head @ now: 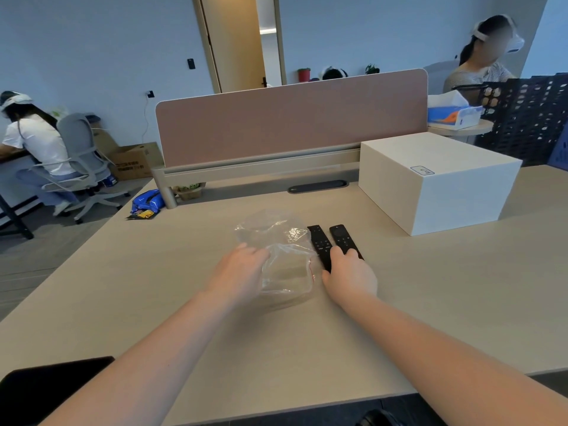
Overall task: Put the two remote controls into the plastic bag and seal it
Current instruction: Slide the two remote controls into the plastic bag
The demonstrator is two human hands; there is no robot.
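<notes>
Clear plastic, crumpled and glinting, marks the plastic bag (pixel 278 256) lying on the pale beige surface (pixel 172 272) in my single head view, roughly at the middle of the desk. My left hand (pixel 239 269) lies on the bag's near left edge, fingers curled over the film; I cannot tell from here whether that grip has actually pinched the plastic or merely presses on it. Just to the right of the bag, two black remotes lie side by side, long axes pointing away from me. The left remote control (pixel 320 245) sits touching or nearly touching the bag's right edge, its buttons facing up. The right remote control (pixel 342 238) lies just beside it, a round pad at its far end. My right hand (pixel 350 275) covers the near ends of both, fingers draped over the right one and the thumb against the left one; the grip looks loosely curled on them, neither lifted, and I cannot say it is truly closed. Both remotes are outside the bag. Farther right and back stands a large white box (pixel 439 182), well apart from the remotes. A pink divider panel (pixel 292 121) runs across the far edge of the surface, with a dark oval cable slot (pixel 318 186) just before it. A black object (pixel 46 382) fills the near left corner
</notes>
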